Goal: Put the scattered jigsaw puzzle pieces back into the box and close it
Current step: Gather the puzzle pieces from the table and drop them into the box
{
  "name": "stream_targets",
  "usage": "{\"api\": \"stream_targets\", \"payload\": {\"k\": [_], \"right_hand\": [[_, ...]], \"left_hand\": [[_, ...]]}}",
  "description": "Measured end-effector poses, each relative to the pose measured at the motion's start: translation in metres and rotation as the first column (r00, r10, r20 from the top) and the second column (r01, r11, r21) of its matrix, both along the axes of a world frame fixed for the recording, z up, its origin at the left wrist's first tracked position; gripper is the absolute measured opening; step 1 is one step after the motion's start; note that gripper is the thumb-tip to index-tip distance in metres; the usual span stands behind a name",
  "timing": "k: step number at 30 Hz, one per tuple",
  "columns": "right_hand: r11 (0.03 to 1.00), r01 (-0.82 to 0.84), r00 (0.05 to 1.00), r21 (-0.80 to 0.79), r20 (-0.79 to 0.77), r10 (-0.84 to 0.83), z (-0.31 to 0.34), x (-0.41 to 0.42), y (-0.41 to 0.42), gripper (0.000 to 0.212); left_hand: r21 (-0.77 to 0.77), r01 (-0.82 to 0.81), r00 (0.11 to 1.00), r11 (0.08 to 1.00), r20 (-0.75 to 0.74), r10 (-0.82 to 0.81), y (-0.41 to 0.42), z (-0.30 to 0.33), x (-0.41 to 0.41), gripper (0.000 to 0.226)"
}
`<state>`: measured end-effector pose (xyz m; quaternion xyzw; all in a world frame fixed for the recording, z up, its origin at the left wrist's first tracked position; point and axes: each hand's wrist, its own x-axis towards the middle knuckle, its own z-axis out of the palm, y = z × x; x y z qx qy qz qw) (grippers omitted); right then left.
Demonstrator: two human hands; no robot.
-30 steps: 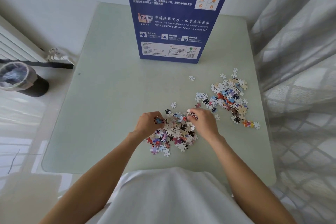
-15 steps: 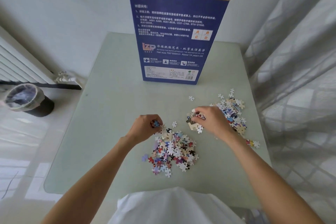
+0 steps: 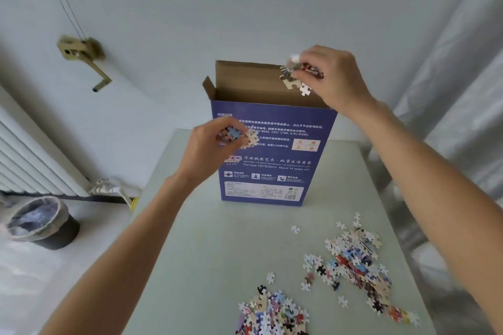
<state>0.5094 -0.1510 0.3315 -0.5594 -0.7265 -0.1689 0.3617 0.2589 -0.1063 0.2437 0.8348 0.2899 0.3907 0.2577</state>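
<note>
Two handfuls are up in the air and none of them has been released yet. Your right hand (image 3: 330, 77) is at the box's open mouth, fingers curled round a small clump of puzzle pieces (image 3: 295, 80), a couple dangling below the fingertips. Your left hand (image 3: 211, 144) is lower, in front of the blue printed face, also closed on a small clump (image 3: 239, 136); it needs to rise to the opening before letting go.

The puzzle box (image 3: 272, 166) stands upright toward the far side of the bench (image 3: 206, 253), top flaps open and brown cardboard showing inside (can't see how much is already in there, the interior is hidden from this angle).

Progress, as I judge it: early to middling. Most visible work is still on the bench:
- near pile (image 3: 273, 313) at the bottom edge of view, partly cut off
- larger spread (image 3: 359, 264) to the right of it
- a few strays between them and toward the box, e.g. a lone white piece (image 3: 295, 229)

Left to do: drop both handfuls in, several more scoops for the two heaps, sweep the strays, then fold the flaps shut. Watch the dangling pieces on the right; they look likely to fall outside the opening if you let go off-centre.
</note>
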Motion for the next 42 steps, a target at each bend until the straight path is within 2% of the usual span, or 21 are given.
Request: {"api": "stream_targets", "payload": {"k": [3,5,9,12,16,19,23,32,38,42], "right_hand": [[0.997,-0.071,0.941,-0.036,0.328,0.079,-0.017,0.007,0.023,0.014],[0.990,-0.072,0.917,-0.123,0.382,0.114,-0.029,0.012,0.031,0.015],[0.937,-0.018,0.991,-0.349,0.118,0.063,-0.039,0.015,0.033,0.019],[0.906,-0.023,1.000,-0.422,0.009,0.030,-0.044,0.017,0.031,0.020],[0.916,-0.010,0.999,-0.400,-0.043,-0.008,-0.046,0.019,0.029,0.015],[0.929,0.021,0.998,-0.370,-0.044,-0.040,-0.046,0.020,0.029,0.016],[0.925,0.029,0.998,-0.378,-0.048,-0.051,-0.044,0.018,0.026,0.014],[0.952,0.000,0.998,-0.307,-0.055,-0.018,-0.054,0.016,0.024,0.033],[0.990,0.048,0.991,-0.136,-0.115,-0.064,-0.064,0.005,0.010,0.024],[0.985,0.156,0.988,-0.075,-0.004,-0.157,-0.080,0.001,0.001,0.019]], "left_hand": [[0.121,-0.035,0.991,0.992,0.135,0.019,0.016,0.031,0.013,0.013],[0.219,-0.061,0.982,0.974,0.188,0.019,0.026,0.048,0.023,0.012],[0.311,-0.059,0.981,0.949,0.195,-0.003,0.050,0.066,0.049,0.013],[0.363,-0.033,0.996,0.931,0.094,-0.002,0.067,0.063,0.065,0.013],[0.382,0.044,0.996,0.923,-0.093,-0.009,0.087,0.052,0.079,0.013],[0.307,0.106,0.969,0.946,-0.245,-0.029,0.097,0.046,0.085,0.014],[0.220,0.125,0.931,0.967,-0.363,-0.038,0.099,0.041,0.087,0.015],[0.261,0.203,0.883,0.944,-0.465,-0.061,0.096,0.030,0.085,0.022],[0.383,0.231,0.853,0.895,-0.522,0.003,0.084,0.028,0.075,0.027],[0.466,0.262,0.850,0.845,-0.526,0.027,0.079,0.026,0.071,0.031]]}}
